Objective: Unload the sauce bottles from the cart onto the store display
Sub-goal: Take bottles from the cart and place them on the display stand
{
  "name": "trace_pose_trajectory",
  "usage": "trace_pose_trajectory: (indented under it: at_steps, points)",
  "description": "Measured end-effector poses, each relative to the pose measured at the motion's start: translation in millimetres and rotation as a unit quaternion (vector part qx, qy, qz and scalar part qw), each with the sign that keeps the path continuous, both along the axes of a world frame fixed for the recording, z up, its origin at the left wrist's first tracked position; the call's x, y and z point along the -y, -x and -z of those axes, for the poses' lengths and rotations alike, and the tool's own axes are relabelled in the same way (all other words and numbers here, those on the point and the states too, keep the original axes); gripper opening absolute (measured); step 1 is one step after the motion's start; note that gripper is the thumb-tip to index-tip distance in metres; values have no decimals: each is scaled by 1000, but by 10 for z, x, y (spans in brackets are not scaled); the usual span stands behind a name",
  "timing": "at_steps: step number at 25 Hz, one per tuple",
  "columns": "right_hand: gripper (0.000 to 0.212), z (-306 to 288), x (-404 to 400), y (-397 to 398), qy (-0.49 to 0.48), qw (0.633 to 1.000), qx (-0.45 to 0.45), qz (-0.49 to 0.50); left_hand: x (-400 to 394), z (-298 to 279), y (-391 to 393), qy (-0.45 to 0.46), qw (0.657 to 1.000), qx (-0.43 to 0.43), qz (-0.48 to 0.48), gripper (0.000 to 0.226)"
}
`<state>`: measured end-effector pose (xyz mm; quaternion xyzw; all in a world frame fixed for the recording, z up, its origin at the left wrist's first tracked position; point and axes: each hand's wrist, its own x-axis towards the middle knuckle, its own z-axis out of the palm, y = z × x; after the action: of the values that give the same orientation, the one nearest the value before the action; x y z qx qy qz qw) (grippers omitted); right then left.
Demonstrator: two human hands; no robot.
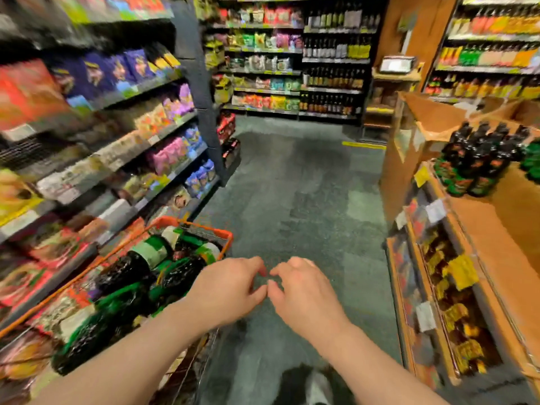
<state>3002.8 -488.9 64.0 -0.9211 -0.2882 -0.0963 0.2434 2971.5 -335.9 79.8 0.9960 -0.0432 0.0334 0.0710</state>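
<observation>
Dark sauce bottles (137,276) are seen lying in the orange-rimmed cart (201,230), near left. Others stand grouped on the wooden display (496,229), far right. The left hand (230,290) and right hand (301,290) are held loosely curled, seemingly empty, over the floor.

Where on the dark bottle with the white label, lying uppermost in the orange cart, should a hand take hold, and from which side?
Probably around the dark body just below the white label, coming down from above: the bottle lies on its side atop the others in the cart, so its upper surface is exposed. Both hands are empty.
</observation>
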Motion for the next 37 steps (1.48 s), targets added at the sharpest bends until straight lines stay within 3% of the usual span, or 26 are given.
trace_pose_trajectory:
  at_steps: [5, 10, 18, 25, 31, 37]
  points:
    - [12, -24, -600, -933, 22, 989, 23, -146, -481, 67, -508, 5, 991, 4, -137, 33]
    - [14, -62, -1150, -1462, 42, 955, 37, -292, -674, 37, -680, 27, 959, -16, -281, 29]
    - [33, 79, -2331, -1202, 61, 857, -42, -509, -1322, 127, -47, 50, 876, -56, -476, 30]
    - [31, 398, -3429, -970, 134, 855, -65, -497, -2370, 413, 372, 59, 831, -87, -546, 34]
    - [27, 883, -4025, -1246, 185, 868, -124, -445, -3288, 929, 375, 88, 820, -125, -551, 37]
    - [29, 1432, -4705, -1646, 266, 854, -110, -433, -3998, 1598, 225, 145, 795, -164, -565, 39]
